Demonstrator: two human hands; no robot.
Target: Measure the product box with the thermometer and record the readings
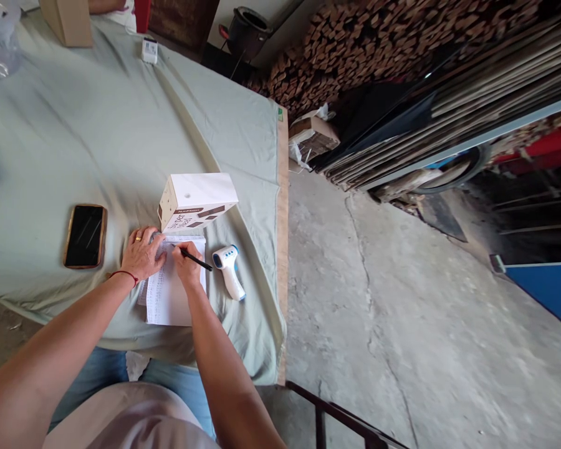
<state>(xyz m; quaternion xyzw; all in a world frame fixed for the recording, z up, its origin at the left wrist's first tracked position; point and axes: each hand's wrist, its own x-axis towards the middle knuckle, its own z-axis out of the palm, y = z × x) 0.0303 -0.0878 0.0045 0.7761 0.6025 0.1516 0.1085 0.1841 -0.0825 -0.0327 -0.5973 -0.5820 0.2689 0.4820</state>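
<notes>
My right hand (187, 263) is closed around a black pen (196, 258), its tip on a sheet of white paper (175, 302) with handwriting down its left side. My left hand (143, 254) lies flat with fingers spread over the paper's upper left edge, a ring on one finger. Just beyond the paper stands a white box (199, 193) with dark printing on its front. To the right of the paper rests a white and blue infrared thermometer (229, 271). A phone (85, 236) with a dark screen and brown case lies left of my left hand.
A pale green cloth (121, 143) covers the table, whose wooden edge (282, 249) shows at right. A cardboard box (70, 22), a plastic tub (0, 47) and a small white device (149, 51) sit farther back. Stacked firewood (355, 50) lies beyond the concrete floor (402, 312).
</notes>
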